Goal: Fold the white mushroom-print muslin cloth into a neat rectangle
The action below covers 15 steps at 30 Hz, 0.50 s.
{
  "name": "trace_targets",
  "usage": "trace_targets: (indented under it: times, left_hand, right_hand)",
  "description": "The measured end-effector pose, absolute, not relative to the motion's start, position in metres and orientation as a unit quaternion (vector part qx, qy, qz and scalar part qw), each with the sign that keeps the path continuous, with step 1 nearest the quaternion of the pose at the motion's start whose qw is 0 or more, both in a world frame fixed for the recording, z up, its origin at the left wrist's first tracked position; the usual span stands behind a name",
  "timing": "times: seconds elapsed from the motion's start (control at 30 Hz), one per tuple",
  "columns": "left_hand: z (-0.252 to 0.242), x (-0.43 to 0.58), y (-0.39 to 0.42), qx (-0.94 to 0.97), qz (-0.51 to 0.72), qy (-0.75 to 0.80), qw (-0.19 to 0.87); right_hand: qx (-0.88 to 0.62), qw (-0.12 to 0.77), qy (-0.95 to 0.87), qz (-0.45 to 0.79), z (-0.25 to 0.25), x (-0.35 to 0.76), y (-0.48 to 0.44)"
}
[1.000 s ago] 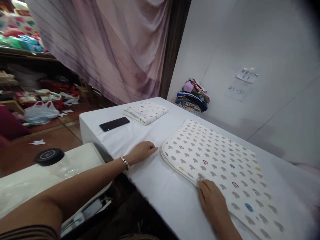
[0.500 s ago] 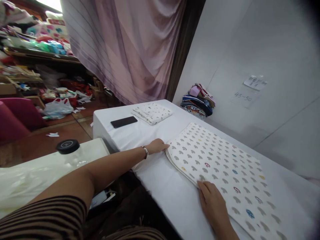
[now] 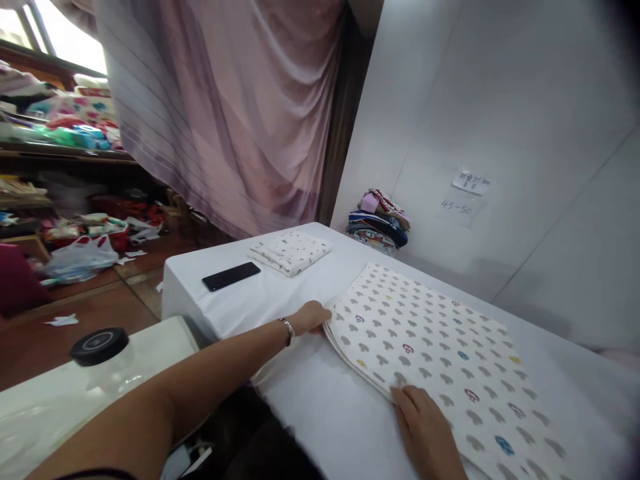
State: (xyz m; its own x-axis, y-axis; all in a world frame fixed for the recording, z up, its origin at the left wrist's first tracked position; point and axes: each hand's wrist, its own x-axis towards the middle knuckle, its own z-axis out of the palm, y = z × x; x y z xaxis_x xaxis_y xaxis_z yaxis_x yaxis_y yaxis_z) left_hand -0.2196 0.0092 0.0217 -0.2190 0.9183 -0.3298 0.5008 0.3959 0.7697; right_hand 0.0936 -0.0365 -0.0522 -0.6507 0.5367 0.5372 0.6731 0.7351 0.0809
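Note:
A white cloth printed with grey and coloured mushroom shapes lies folded flat on the white-covered table. My left hand reaches out to the cloth's near left corner, its fingers curled onto the edge. My right hand rests on the cloth's front edge, fingertips pressed on the fabric and partly tucked at the rim. A bracelet sits on my left wrist.
A smaller folded white cloth and a black phone lie at the table's far end. A stack of colourful fabrics leans against the white wall. A black-lidded jar stands at left. Pink curtain and cluttered floor lie beyond.
My left hand has slid right from the bare table onto the patterned cloth's corner. My right hand has stayed on the front edge. The camera shifted.

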Motion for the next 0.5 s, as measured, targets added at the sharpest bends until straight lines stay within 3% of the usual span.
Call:
trace_targets:
  times: [0.5]
  left_hand:
    - [0.016,-0.237,-0.003,0.427,0.331,0.697,0.472]
  right_hand:
    - [-0.338,0.219,-0.909,-0.108,-0.053,0.096,-0.036]
